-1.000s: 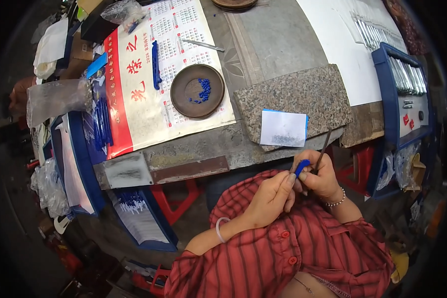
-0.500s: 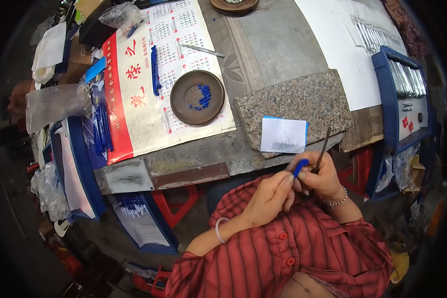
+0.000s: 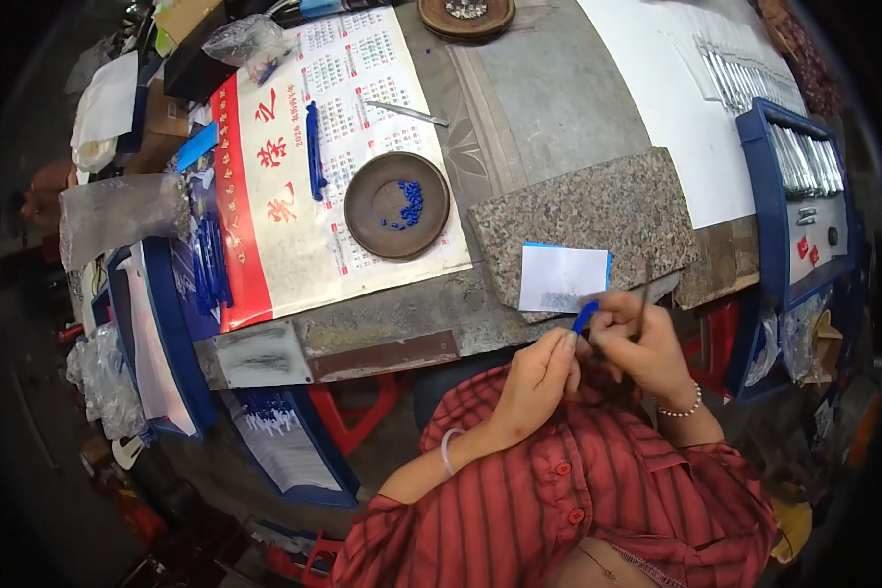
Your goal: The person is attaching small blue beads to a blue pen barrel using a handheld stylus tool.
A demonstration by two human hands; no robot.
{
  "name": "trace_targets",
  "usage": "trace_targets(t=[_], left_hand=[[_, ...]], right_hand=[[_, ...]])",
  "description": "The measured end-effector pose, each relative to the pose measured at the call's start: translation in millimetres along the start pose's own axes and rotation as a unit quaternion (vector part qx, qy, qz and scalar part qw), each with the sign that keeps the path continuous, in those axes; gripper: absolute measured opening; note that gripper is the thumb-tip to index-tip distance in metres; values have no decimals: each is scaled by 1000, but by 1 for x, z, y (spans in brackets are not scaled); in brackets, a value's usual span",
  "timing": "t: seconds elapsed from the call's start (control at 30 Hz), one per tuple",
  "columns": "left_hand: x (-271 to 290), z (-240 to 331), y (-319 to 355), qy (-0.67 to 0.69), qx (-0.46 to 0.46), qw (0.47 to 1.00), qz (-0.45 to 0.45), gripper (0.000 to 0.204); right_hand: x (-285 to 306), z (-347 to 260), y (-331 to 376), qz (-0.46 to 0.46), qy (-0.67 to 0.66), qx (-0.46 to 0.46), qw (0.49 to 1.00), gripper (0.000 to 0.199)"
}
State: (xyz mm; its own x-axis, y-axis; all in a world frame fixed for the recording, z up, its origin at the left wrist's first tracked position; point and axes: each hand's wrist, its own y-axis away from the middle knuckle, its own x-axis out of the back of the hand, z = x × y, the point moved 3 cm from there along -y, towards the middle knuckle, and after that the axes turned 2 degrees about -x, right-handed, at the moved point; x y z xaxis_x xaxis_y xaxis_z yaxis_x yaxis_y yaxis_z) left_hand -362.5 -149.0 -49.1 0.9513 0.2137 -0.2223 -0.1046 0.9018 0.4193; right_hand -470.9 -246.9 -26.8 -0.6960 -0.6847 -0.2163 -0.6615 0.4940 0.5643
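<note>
Grey tabletop (image 3: 559, 88): near edge isn't reached under the work, so a dropped part could be lost onto the red striped shirt (image 3: 519, 490) or lower. Speckled brown-grey stone slab (image 3: 598, 201): overhang at that edge, could be bumped if the wrists are swung forward. Round dark-brown dish (image 3: 363, 220): could be tipped if knocked. Left hand (image 3: 537, 387) and right hand (image 3: 647, 348): close together, each clamped on an item. White rectangular sheet, blue-edged (image 3: 562, 274): on the slab, could be shifted by a knuckle. Thin dark rod (image 3: 645, 292): gripped in the right, lower end hidden; could slip if the grip is slackened. Short bright-blue stick (image 3: 585, 317): pinched in the left, beyond the slab; could be bent by over-squeezing. Contact with the right can't be told. Tiny blue pellets (image 3: 412, 203): loose in the dish, easily scattered.
</note>
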Motion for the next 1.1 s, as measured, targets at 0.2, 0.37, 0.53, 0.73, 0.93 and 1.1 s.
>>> trace_targets(t=[0.2, 0.37, 0.53, 0.73, 0.93, 1.1], left_hand=[[4, -21, -9, 155, 84, 983, 47, 33], [-3, -23, -14, 141, 75, 985, 72, 33], [-3, -26, -13, 126, 65, 986, 85, 32], [-5, -26, -12, 82, 56, 989, 108, 30], [-6, -28, -11, 3, 21, 991, 129, 29], [-3, -29, -12, 147, 91, 979, 105, 33]], right_hand=[[25, -27, 21, 86, 123, 216, 965, 36], [22, -34, 15, 71, 198, 261, 942, 32], [9, -38, 1, 84, 402, 310, 858, 23], [-3, -14, -2, 31, 598, 224, 769, 49], [-2, -2, -7, 10, 657, 279, 701, 50], [-1, -17, -12, -28, 638, 253, 727, 44]])
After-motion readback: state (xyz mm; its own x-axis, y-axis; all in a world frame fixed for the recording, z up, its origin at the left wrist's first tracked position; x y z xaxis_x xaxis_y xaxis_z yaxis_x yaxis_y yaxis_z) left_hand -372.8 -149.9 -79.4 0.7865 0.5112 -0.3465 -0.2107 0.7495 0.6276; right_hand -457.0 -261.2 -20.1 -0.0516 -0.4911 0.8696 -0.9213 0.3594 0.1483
